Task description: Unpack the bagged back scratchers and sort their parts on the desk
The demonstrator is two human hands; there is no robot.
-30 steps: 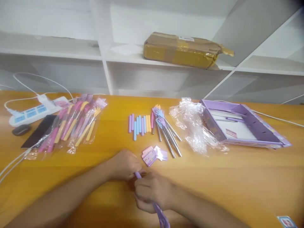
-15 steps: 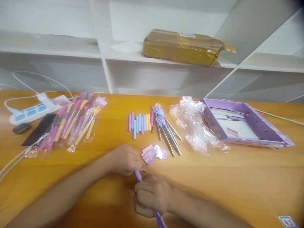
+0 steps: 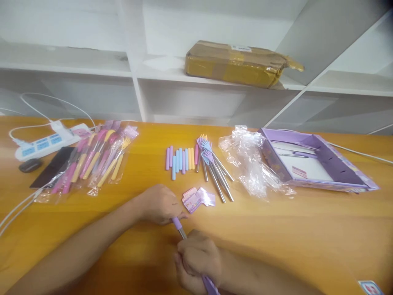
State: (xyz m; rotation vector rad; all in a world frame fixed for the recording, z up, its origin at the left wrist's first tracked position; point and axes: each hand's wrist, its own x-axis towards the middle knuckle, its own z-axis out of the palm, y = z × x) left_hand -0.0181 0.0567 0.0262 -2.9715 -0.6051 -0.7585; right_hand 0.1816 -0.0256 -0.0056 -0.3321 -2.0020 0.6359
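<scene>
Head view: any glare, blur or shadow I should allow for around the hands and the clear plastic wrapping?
Head view: bright glints break up the clear plastic wrapping; head view: the left hand and right hand look slightly soft, and print on the cards is unreadable; head view: the table darkens between the forearms.

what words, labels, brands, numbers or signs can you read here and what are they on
No text can be read.
White label on the brown taped cardboard box: blurred.
Small pink-and-purple printed cards on the wooden table: too small.
Pink card in the open purple cardboard box: too small.
Blue panels on the long white power strip: blurred.
Blue-edged printed patch, bottom right: red mark blurred, cut off.
</scene>
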